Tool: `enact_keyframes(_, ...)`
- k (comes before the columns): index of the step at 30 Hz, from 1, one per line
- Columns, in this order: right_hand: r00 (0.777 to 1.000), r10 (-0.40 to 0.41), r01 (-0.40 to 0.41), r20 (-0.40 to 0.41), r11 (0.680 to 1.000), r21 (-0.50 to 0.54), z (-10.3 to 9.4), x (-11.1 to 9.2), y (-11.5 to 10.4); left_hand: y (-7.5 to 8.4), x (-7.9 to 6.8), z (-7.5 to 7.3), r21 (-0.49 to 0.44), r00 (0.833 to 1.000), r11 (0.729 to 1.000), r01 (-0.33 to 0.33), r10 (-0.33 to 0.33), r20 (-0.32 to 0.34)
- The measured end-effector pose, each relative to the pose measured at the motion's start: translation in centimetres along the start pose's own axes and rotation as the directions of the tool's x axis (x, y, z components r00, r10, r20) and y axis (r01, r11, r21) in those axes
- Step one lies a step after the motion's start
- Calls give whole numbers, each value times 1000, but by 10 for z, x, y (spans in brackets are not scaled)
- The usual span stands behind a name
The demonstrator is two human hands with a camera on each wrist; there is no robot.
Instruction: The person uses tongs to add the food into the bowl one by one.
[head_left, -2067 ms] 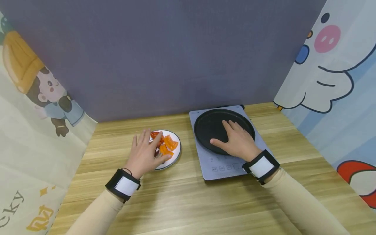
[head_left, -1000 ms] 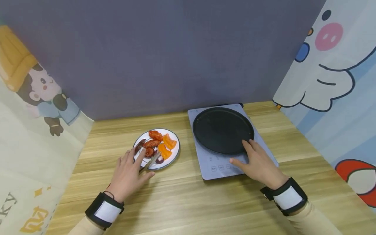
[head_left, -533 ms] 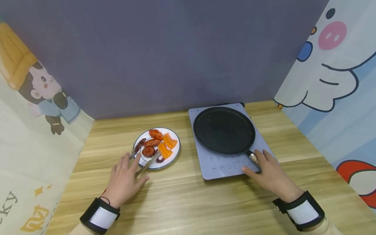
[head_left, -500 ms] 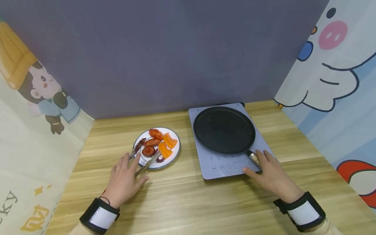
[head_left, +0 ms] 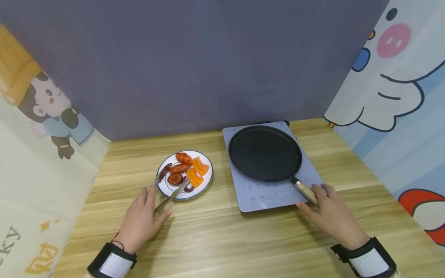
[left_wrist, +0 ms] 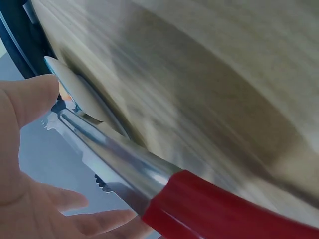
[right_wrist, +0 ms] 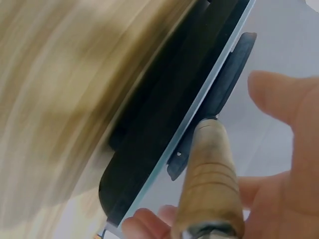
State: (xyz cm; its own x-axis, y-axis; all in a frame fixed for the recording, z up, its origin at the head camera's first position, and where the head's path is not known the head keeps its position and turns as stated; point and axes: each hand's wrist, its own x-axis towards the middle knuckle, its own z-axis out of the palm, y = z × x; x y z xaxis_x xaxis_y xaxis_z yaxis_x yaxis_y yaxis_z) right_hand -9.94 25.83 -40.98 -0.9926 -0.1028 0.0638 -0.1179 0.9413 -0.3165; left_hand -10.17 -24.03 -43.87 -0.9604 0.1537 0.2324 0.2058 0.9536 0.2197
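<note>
My left hand (head_left: 140,222) is spread over a pair of metal tongs (head_left: 174,196), whose tips reach onto the plate (head_left: 208,175). In the left wrist view, the tongs' red handle (left_wrist: 214,209) passes by the palm, with the fingers extended around it and not closed. Browned sausages (head_left: 179,168), orange slices (head_left: 194,177) and dark reddish pieces lie on the plate. On the right, a flat black pan (head_left: 265,153) rests on an induction cooker (head_left: 245,193). My right hand (head_left: 332,216) is beside its wooden handle (head_left: 306,191), thumb and fingers apart on either side.
The wooden table (head_left: 222,239) carries everything. A grey-purple partition (head_left: 208,69) stands at the back. Printed curtains (head_left: 389,104) bound the right side, with another cartoon curtain (head_left: 41,173) on the left.
My left hand has drawn back from over the plate towards me, uncovering food and tongs. My right hand has moved from over the pan back and right to its handle.
</note>
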Motion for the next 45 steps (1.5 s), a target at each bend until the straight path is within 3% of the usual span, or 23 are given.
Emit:
enact_keyframes(5, 998, 39, -39, -51, 999, 1, 1, -4, 1, -3, -4, 0, -8, 1000, 1000, 16, -16, 9)
enact_keyframes(10, 997, 79, -79, -23, 996, 32, 3, -7, 4, -8, -8, -1, -14, 997, 998, 55, -55, 52)
enact_keyframes(20, 998, 64, -62, -25, 996, 62, 10, -8, 9, -14, -13, 1, -30, 992, 995, 95, -92, 88)
enact_keyframes(31, 996, 28, -18, -90, 994, 103, 13, -5, 11, -23, -16, 2, -74, 989, 990, 122, -115, 88)
enact_keyframes(45, 993, 17, -7, -116, 997, 79, 16, -4, 12, -31, -13, 1, -19, 986, 990, 137, -134, 103)
